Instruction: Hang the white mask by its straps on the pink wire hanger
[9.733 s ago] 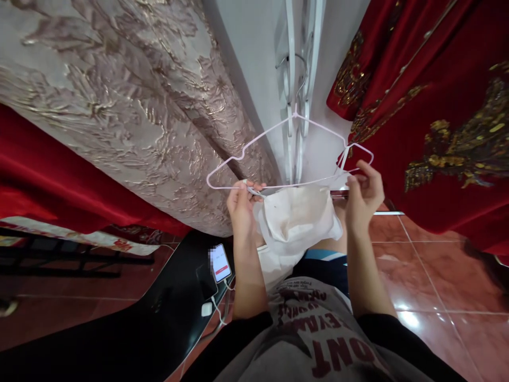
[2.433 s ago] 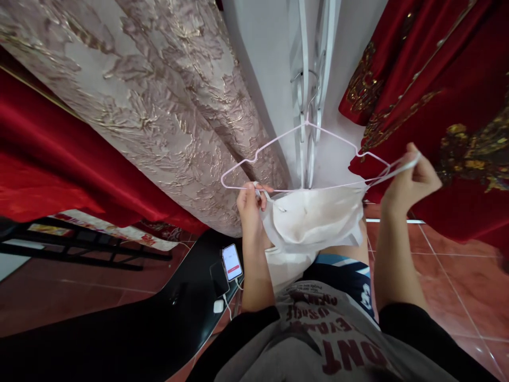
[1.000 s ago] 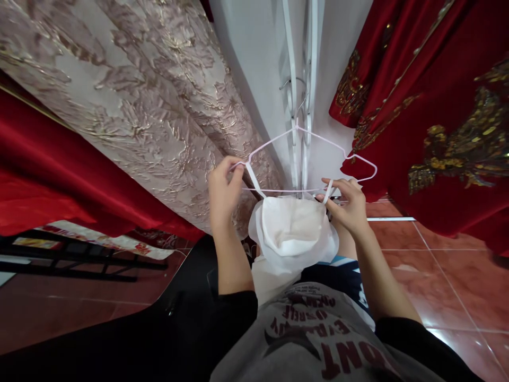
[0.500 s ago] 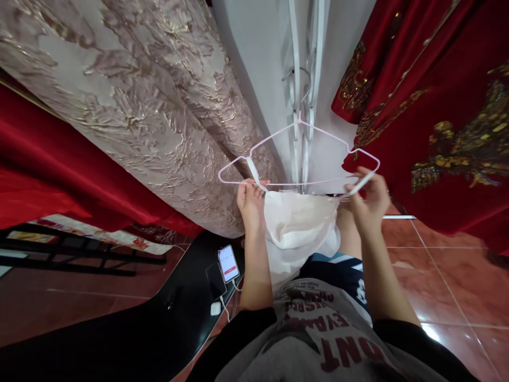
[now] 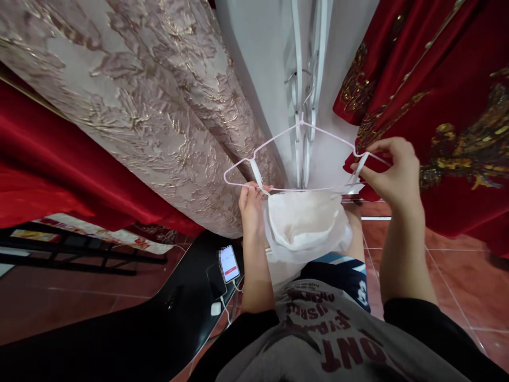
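Head view: hanger crosswise, hook up; left hand pinching garment, right hand strap.

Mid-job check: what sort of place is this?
Probably a clothing or costume storeroom: gold-embroidered red garments and a brocade dress hang nearby, and a white garment is held on a wire hanger hooked to a white rack.

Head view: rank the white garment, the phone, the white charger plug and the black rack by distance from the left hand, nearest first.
1. white garment: held by the left hand, at its right.
2. phone: below the hand, slightly left.
3. white charger plug: lower still, under the phone.
4. black rack: far left.
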`<action>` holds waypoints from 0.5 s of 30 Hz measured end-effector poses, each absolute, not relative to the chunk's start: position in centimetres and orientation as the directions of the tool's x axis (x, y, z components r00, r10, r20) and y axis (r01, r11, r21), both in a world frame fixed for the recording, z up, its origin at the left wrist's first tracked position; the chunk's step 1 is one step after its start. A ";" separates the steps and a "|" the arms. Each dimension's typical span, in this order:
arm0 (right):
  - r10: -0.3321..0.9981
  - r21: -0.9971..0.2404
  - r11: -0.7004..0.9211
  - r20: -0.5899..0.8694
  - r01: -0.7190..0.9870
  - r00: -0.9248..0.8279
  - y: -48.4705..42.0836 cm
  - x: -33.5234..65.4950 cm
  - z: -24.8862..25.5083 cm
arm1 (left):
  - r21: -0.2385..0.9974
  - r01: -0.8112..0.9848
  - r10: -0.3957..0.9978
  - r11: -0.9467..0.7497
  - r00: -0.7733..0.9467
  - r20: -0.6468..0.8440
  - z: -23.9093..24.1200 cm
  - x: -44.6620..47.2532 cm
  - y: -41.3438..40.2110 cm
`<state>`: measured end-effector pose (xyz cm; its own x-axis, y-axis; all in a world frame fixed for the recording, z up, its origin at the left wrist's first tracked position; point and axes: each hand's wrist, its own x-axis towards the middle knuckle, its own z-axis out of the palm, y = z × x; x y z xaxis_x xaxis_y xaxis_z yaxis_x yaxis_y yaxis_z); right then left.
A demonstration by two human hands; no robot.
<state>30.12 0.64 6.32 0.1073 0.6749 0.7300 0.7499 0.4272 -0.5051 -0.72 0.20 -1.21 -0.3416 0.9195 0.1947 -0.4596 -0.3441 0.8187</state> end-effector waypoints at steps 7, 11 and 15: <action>0.573 -0.553 0.535 0.793 0.639 0.207 -0.7 26.9 3.1 | 0.844 -0.399 0.903 -0.359 -0.375 0.207 -0.8 -0.8 -0.2; 0.564 -0.640 0.489 0.750 0.593 0.344 -0.2 26.1 1.1 | 0.826 -0.425 0.906 -0.370 -0.362 0.220 -0.8 -0.6 -0.3; 0.614 -0.633 0.548 0.748 0.547 0.251 -0.4 25.5 0.2 | 0.817 -0.437 0.907 -0.376 -0.354 0.229 -1.0 -0.5 -0.2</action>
